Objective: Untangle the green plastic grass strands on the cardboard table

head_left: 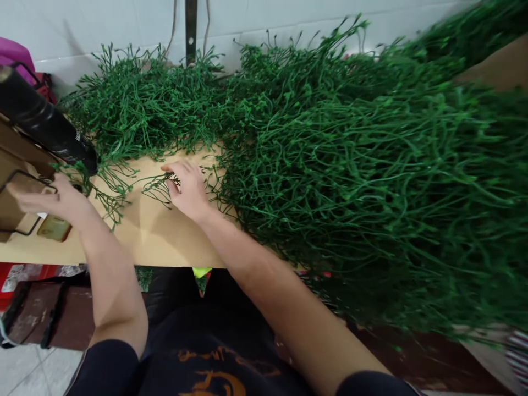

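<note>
My right hand (187,184) is over the tabletop, thumb and fingers pinching a thin green plastic sprig (154,186) whose branched stems point left. At the far left my left hand (55,199) has its fingers stretched out and apart, close to a black wire frame (16,231). Behind its wrist, several loose green sprigs (112,190) lie on the table. A large heap of the same artificial greenery (363,170) rises just right of my right hand. Another pile (144,107) lies along the back.
A black cylinder (49,129) slants down at the left, beside a cardboard box (14,157). A small yellowish container (53,228) sits near the table's (165,242) left front. White tiled wall (103,27) closes the back, with a dark metal upright (191,33).
</note>
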`<state>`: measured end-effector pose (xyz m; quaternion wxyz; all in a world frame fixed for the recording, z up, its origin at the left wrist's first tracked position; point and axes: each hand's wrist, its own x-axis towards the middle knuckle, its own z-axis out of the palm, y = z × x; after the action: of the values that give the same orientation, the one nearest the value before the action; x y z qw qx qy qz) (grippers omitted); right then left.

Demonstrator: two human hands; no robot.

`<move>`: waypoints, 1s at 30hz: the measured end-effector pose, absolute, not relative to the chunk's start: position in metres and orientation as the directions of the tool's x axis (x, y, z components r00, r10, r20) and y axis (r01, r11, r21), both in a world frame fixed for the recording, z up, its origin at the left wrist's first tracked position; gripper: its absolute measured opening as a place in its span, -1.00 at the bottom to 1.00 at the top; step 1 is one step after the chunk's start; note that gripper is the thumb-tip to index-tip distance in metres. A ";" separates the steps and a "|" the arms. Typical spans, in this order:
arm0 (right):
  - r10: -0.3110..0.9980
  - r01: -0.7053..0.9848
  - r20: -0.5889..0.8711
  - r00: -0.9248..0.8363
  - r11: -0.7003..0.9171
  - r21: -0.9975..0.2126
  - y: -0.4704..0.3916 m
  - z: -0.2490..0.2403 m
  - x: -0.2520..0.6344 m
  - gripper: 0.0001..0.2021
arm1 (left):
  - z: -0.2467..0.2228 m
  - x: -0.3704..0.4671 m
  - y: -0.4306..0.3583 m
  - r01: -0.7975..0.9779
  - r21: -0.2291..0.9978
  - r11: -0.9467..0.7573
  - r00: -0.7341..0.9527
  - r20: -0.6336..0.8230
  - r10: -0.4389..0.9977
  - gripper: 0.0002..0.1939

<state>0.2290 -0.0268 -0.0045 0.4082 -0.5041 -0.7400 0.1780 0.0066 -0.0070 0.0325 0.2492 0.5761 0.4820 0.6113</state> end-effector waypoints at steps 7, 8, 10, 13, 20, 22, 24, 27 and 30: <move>0.853 0.680 0.505 -0.135 0.450 -0.579 -0.034 -0.005 0.229 -0.69 | 0.057 0.065 -0.032 0.535 0.735 -0.416 0.096 0.436 0.895 -0.71; 0.846 0.685 0.523 -0.104 0.442 -0.579 -0.034 -0.007 0.230 -0.67 | 0.054 0.074 -0.029 0.541 0.763 -0.352 0.220 0.276 0.936 -0.73; 0.843 0.697 0.536 -0.047 0.412 -0.587 -0.033 -0.010 0.233 -0.62 | 0.045 0.086 -0.019 0.506 0.827 -0.246 0.352 0.063 0.934 -0.77; 0.860 0.714 0.509 0.000 0.357 -0.603 -0.033 -0.008 0.239 -0.56 | 0.032 0.091 0.002 0.340 0.926 -0.165 0.288 0.064 0.956 -0.81; 0.862 0.708 0.498 -0.092 0.408 -0.576 -0.041 -0.001 0.240 -0.56 | 0.005 0.082 0.037 -0.067 0.997 0.032 0.056 -0.028 0.998 -0.71; 0.855 0.706 0.485 -0.184 0.458 -0.540 -0.040 -0.006 0.234 -0.59 | -0.001 0.085 0.038 -0.125 0.989 0.082 0.069 -0.074 0.995 -0.69; 0.854 0.716 0.467 -0.230 0.473 -0.513 -0.037 -0.012 0.228 -0.61 | -0.006 0.088 0.035 -0.168 0.980 0.109 0.085 -0.096 0.992 -0.68; 0.884 0.760 0.408 -0.228 0.423 -0.493 -0.032 -0.020 0.222 -0.63 | -0.010 0.090 0.028 -0.233 0.967 0.108 0.133 -0.078 0.988 -0.69; 0.914 0.789 0.333 -0.231 0.376 -0.485 -0.029 -0.022 0.221 -0.66 | -0.013 0.088 0.026 -0.274 0.957 0.091 0.169 -0.045 0.985 -0.71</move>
<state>0.2210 -0.0294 -0.0223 0.2901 -0.5479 -0.7772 0.1074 0.0883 0.0256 -0.0134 0.6214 0.4451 0.3990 0.5064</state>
